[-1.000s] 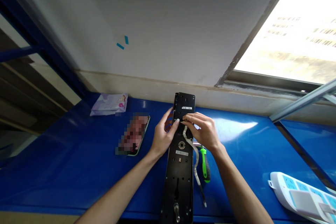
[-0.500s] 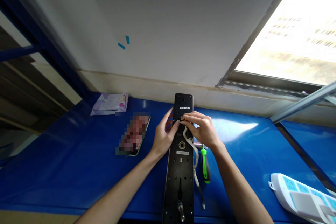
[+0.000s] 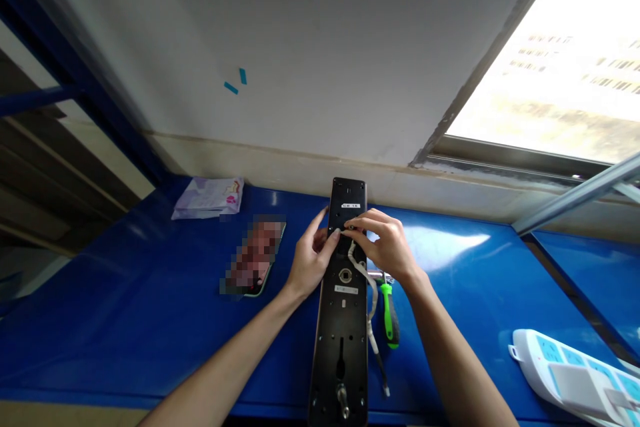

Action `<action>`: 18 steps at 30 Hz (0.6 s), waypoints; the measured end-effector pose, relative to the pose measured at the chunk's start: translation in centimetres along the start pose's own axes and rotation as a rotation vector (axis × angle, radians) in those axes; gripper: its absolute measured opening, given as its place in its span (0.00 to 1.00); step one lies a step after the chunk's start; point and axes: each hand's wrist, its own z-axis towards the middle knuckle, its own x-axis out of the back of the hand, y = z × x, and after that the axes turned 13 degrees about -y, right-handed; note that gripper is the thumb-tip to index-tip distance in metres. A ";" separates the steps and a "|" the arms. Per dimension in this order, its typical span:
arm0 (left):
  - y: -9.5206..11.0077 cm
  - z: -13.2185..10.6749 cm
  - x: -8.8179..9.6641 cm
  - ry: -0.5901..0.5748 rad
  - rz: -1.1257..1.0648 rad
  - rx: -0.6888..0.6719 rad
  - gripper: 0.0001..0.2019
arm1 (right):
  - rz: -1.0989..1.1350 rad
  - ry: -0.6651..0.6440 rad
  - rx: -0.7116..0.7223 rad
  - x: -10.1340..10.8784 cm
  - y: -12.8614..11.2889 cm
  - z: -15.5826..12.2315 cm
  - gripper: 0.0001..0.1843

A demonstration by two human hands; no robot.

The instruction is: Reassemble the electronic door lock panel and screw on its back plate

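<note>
A long black door lock panel lies lengthwise before me, its back face up, with a square hole in a round ring, a keyhole-shaped slot and a metal post near its lower end. My left hand grips the panel's left edge, thumb on the face and fingers down the side. Over the upper part, my right hand pinches thumb and fingers together at a small spot; what they hold there is too small to make out. From just below the fingers, a white-wrapped cable runs down the panel's right side to a small plug.
Right of the panel lies a green and black screwdriver, beside a partly hidden metal piece. A phone with a blurred screen and a pale packet are on the left of the blue table. A white power strip sits at right.
Almost nothing differs. The whole view has shifted very slightly; both hands keep their places on the panel.
</note>
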 end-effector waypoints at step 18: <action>0.7 -0.6 -0.8 0.006 -0.072 0.099 0.46 | -0.026 -0.116 -0.458 4.8 2.1 -1.6 0.06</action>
